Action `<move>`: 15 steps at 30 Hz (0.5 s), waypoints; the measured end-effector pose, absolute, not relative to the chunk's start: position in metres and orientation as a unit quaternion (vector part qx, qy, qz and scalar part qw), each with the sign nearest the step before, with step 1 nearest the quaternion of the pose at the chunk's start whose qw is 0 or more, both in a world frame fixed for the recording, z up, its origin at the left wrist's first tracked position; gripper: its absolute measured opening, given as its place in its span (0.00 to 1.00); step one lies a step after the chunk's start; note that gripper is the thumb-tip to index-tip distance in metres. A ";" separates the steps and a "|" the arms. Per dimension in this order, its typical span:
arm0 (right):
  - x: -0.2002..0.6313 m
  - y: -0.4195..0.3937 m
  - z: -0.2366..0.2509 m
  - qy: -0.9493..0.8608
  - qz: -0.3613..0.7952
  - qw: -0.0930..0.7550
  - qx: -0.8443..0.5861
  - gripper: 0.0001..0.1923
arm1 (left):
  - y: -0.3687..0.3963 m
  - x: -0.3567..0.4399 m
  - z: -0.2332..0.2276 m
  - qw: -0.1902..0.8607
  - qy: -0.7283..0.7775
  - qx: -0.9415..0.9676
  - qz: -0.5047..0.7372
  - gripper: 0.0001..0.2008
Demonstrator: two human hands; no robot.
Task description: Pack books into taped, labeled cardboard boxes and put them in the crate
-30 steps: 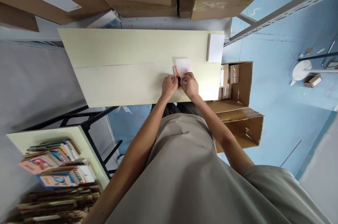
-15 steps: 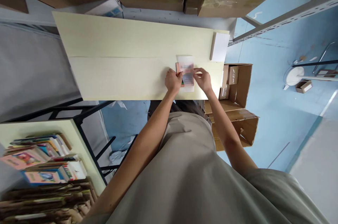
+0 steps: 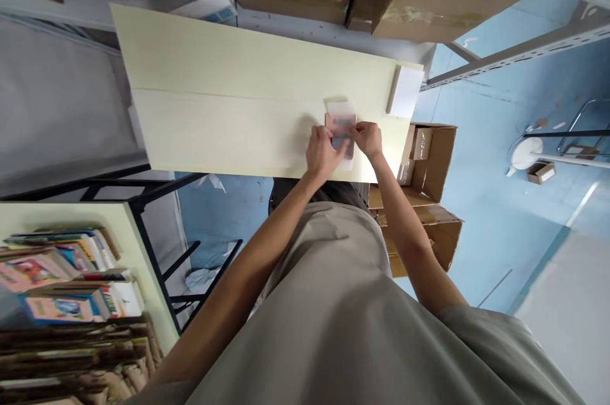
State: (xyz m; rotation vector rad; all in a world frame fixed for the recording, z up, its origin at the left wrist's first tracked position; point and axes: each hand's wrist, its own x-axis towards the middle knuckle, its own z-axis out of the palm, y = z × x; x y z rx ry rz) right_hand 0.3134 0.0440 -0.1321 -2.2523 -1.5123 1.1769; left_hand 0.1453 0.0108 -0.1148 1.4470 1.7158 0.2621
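And there they were, both hands at work near the front edge of the pale surface! The translucent sheet lay over a pinkish flat piece, which showed hazily through it, its left edge peeking out. The left hand bore down from the near left — thumb stretched across the sheet, the other fingers bent at the left edge, though whether they gripped it you couldn't tell. Over on the right side, the right hand had its thumb and forefinger pinched together on the sheet's edge. Off in the far right corner sat a white stack, well apart from the action — with open cartons lower down, past the surface's right end.
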 end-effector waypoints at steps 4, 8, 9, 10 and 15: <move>0.307 0.043 -0.117 -0.521 0.372 0.066 -0.765 0.20 | -0.013 0.171 -0.102 0.388 0.611 0.689 0.028 0.31; 0.309 0.044 -0.099 -0.564 0.355 0.008 -0.746 0.15 | -0.018 0.174 -0.105 0.389 0.600 0.699 0.022 0.22; 0.311 0.045 -0.093 -0.588 0.338 -0.007 -0.735 0.14 | -0.017 0.171 -0.107 0.393 0.602 0.694 0.031 0.21; 0.313 0.046 -0.087 -0.622 0.319 -0.018 -0.715 0.16 | -0.017 0.168 -0.108 0.397 0.605 0.689 0.041 0.20; 0.303 0.072 -0.075 -0.831 0.301 -0.091 -0.459 0.25 | -0.023 0.152 -0.114 0.420 0.611 0.661 0.111 0.15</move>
